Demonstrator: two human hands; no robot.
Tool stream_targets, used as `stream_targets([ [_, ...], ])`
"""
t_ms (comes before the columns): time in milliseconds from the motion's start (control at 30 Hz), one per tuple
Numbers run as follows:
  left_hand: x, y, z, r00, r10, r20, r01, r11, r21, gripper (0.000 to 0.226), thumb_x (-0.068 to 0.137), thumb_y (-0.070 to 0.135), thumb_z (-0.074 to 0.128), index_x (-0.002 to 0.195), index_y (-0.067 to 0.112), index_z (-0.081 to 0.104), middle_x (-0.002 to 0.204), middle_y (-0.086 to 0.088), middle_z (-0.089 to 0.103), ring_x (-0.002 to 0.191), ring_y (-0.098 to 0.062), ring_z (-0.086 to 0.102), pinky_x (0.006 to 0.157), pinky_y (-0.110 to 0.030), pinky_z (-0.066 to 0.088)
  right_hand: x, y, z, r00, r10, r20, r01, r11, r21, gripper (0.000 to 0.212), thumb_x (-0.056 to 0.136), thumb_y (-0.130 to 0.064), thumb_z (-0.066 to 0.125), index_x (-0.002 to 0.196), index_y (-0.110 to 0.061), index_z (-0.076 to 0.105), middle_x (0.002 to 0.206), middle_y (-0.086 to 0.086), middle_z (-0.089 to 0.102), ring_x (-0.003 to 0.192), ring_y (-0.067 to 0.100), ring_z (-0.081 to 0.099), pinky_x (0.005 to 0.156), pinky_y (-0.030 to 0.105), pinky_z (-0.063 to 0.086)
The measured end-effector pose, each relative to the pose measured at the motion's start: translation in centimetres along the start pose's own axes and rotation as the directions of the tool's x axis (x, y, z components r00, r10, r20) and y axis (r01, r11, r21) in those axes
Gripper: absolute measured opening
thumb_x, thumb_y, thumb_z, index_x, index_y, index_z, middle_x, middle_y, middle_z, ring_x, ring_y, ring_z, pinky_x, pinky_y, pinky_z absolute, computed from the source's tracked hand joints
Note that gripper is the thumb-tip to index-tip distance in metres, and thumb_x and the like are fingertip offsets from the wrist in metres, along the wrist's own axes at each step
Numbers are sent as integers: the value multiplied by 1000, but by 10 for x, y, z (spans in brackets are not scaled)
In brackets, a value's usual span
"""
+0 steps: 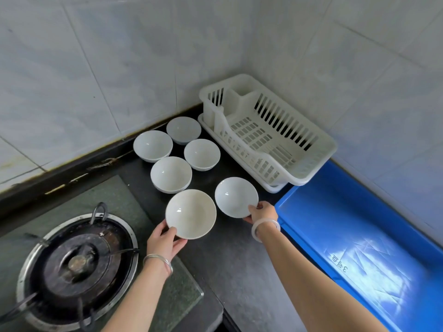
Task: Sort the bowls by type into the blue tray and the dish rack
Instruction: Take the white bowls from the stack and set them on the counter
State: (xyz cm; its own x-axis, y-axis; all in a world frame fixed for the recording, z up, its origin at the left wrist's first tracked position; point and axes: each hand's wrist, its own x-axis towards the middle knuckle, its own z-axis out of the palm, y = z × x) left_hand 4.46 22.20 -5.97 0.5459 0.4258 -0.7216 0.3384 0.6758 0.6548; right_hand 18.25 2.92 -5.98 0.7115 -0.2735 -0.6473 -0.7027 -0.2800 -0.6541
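Observation:
Several white bowls stand on the dark counter (237, 259). My left hand (165, 243) grips the near rim of an off-white bowl (191, 213), thumb inside it. My right hand (262, 213) holds the near edge of a brighter white bowl (236, 197). Behind them sit four more bowls: one (171, 174), one (202, 154), one (153, 145) and the farthest (183, 129). The white plastic dish rack (318, 142) stands in the corner with no bowls in it. The blue tray (359, 236) lies at the right, nothing in it.
A gas burner (76, 262) on a glass hob (182, 300) fills the lower left. Tiled walls (96, 56) close off the back and the right side. The rack sits on a white drip tray (271, 186) touching the blue tray's far end.

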Motion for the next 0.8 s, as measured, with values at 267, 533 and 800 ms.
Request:
stream_targets([
  [267, -1, 0, 1, 999, -29, 41, 31, 998, -48, 40, 90, 0, 48, 126, 16, 51, 116, -14, 58, 102, -35, 60, 87, -38, 49, -9, 16, 5, 981, 120, 150, -162, 938, 307, 22, 88, -9, 59, 109, -16, 56, 103, 8, 62, 81, 22, 68, 64, 30, 59],
  [533, 0, 0, 5, 998, -37, 45, 41, 996, -82, 39, 90, -2, 47, 125, 14, 49, 115, -15, 56, 103, -37, 58, 86, -40, 49, -10, 12, 16, 984, 80, 161, -139, 905, 402, 24, 89, -6, 59, 112, -12, 59, 102, 8, 64, 79, 20, 69, 67, 27, 58],
  [800, 4, 1, 9, 998, -44, 51, 50, 991, -125, 39, 90, -3, 46, 127, 11, 47, 118, -18, 53, 106, -38, 56, 88, -41, 48, -4, -4, 33, 982, 75, 174, -145, 887, 438, 24, 89, -5, 58, 112, -10, 60, 98, 9, 65, 74, 19, 70, 57, 23, 59],
])
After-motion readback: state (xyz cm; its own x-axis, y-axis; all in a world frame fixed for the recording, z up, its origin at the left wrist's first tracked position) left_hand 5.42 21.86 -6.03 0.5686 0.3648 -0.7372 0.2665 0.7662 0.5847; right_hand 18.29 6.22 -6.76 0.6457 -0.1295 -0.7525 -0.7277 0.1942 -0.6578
